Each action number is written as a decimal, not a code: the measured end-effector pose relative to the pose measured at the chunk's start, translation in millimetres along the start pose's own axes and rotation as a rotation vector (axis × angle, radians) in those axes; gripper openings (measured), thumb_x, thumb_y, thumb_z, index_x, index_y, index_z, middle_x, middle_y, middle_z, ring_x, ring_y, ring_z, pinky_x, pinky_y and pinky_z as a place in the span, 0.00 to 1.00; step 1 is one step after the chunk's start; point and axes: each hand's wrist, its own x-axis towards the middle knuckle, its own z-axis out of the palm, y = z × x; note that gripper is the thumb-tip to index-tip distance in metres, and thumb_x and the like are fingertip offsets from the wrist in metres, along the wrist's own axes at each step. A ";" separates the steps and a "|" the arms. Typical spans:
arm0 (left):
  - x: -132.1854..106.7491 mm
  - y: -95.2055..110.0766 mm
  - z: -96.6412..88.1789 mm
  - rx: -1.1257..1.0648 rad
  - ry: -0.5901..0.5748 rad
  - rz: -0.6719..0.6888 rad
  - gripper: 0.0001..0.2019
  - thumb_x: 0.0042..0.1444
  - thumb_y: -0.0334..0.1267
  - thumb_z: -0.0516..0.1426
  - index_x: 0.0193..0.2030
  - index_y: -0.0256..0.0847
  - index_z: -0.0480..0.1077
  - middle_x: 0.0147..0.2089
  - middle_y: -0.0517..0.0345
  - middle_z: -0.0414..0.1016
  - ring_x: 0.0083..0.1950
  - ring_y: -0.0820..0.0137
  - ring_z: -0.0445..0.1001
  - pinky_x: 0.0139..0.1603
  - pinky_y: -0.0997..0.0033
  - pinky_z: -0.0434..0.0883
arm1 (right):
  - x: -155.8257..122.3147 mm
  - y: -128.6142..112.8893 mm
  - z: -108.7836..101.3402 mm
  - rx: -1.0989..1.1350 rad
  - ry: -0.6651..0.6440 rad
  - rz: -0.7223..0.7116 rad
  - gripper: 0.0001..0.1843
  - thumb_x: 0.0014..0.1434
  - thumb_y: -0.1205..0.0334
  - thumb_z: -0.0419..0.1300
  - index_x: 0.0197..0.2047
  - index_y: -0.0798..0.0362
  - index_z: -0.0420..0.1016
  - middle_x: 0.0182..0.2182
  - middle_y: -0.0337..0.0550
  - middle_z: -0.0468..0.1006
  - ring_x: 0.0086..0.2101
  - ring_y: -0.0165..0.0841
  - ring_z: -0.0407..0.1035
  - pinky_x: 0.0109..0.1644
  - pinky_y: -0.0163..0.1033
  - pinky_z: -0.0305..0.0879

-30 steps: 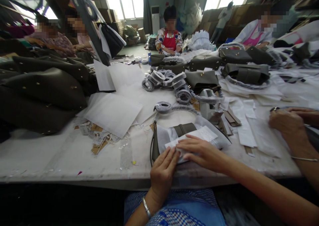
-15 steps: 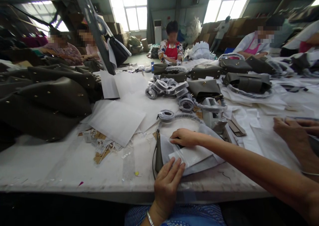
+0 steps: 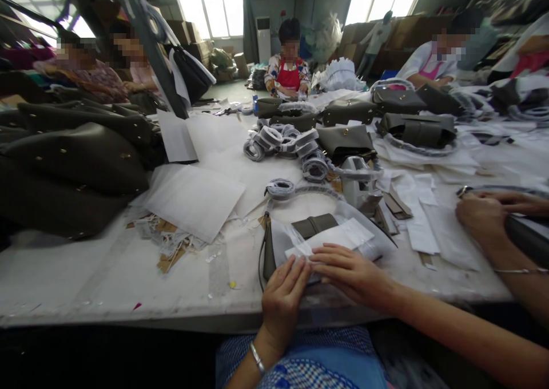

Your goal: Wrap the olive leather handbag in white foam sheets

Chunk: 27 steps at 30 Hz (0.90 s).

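Observation:
A small olive-grey pouch (image 3: 315,226) lies at the near edge of the white table (image 3: 86,274), partly covered by white wrapping paper (image 3: 338,237) and clear film. My left hand (image 3: 283,300) lies flat on the near corner of the paper, fingers stretched out. My right hand (image 3: 349,272) rests beside it, fingers extended and pressing on the same paper. Their fingertips almost meet. A grey strap (image 3: 262,251) runs down the pouch's left side.
Big olive bags (image 3: 81,160) pile up at the left. White sheets (image 3: 193,197), wrapped strap rolls (image 3: 287,140), a tape dispenser (image 3: 358,180) and more olive bags (image 3: 420,128) fill the middle and back. A co-worker's hands (image 3: 484,214) work at right. Other people sit beyond.
My right hand has drawn back from the far side of the pouch to the near edge, beside my left hand. The paper now lies flatter over the pouch.

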 end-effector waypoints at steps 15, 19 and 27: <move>0.1 0.7 -2.8 0.009 -0.066 -0.009 0.23 0.65 0.28 0.55 0.66 0.44 0.64 0.62 0.55 0.73 0.66 0.61 0.68 0.62 0.56 0.73 | -45.8 -41.7 68.6 -0.024 0.267 -0.040 0.14 0.68 0.71 0.54 0.53 0.56 0.76 0.46 0.50 0.82 0.48 0.36 0.76 0.57 0.48 0.72; -0.4 0.6 -1.3 0.016 -0.067 -0.006 0.23 0.65 0.28 0.55 0.66 0.44 0.63 0.63 0.54 0.72 0.66 0.61 0.67 0.63 0.55 0.73 | -46.8 -52.2 64.8 0.068 0.315 0.001 0.15 0.68 0.72 0.50 0.50 0.54 0.77 0.42 0.48 0.83 0.44 0.34 0.78 0.55 0.45 0.75; -1.2 0.7 -0.4 0.012 -0.077 -0.015 0.24 0.64 0.26 0.55 0.66 0.44 0.64 0.63 0.54 0.72 0.67 0.61 0.66 0.64 0.55 0.72 | -67.0 -74.4 60.4 0.100 0.291 0.029 0.13 0.69 0.68 0.52 0.51 0.53 0.77 0.43 0.45 0.84 0.45 0.33 0.78 0.55 0.41 0.74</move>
